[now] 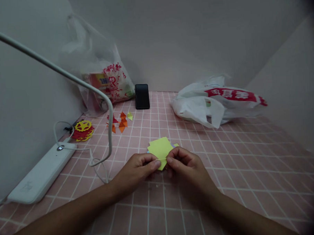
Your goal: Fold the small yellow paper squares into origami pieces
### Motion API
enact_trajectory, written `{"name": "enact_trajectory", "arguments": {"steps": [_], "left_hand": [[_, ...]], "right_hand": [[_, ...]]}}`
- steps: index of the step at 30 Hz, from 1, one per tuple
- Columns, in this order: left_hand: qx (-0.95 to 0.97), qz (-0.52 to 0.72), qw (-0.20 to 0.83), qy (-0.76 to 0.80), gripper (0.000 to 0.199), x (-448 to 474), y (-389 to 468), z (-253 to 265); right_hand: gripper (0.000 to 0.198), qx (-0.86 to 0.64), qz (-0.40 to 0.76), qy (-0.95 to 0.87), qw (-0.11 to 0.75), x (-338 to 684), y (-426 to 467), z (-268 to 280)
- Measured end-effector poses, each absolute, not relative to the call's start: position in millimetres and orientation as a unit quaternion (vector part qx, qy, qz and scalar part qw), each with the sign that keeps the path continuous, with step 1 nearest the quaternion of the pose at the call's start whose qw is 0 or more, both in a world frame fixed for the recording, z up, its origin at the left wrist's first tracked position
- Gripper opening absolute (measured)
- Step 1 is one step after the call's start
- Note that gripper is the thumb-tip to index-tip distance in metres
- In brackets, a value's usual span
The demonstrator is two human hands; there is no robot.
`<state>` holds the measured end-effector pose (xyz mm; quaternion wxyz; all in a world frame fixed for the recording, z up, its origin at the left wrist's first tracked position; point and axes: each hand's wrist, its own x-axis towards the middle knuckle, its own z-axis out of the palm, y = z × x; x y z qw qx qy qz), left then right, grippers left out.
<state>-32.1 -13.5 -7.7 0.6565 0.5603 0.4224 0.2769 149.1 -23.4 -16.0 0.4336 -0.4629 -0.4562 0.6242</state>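
In the head view a small yellow paper sheet point(160, 147) is held between my two hands, with its near corner pointing toward me and a crease across it near my thumbs. My left hand point(140, 170) pinches the paper's left side between thumb and fingers. Opposite it, my right hand point(189, 164) pinches the right side. Bits of other yellow and blue paper show at the edges behind the sheet; whether they touch it I cannot tell. Several small folded orange, red and yellow paper pieces point(123, 122) lie farther back on the left.
On the pink checked tabletop point(243, 183) a white power strip point(42, 172) lies left, near a grey-white cable point(110, 126). Yellow and red gear-shaped pieces point(83, 129) are stacked behind it. A black phone point(142, 96) and two plastic bags point(116, 81) point(198, 105) stand at the back.
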Motion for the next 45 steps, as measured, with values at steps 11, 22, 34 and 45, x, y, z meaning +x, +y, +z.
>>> {"name": "enact_trajectory", "arguments": {"steps": [11,22,34,45], "left_hand": [[0.561,0.274,0.63,0.462,0.031,-30,-13,-2],[0.483,0.31,0.659,0.486,0.034,-28,-14,-4],[0.38,0.386,0.711,0.448,0.034,-25,-17,-16],[0.362,0.394,0.719,0.444,0.033,-23,-20,-16]], "right_hand": [[0.021,-0.453,0.639,-0.446,0.432,148,-21,-16],[0.025,-0.429,0.647,-0.466,0.424,149,-21,-14],[0.017,-0.408,0.631,-0.513,0.414,142,-27,-7],[0.017,-0.385,0.668,-0.495,0.401,144,-26,-5]]}}
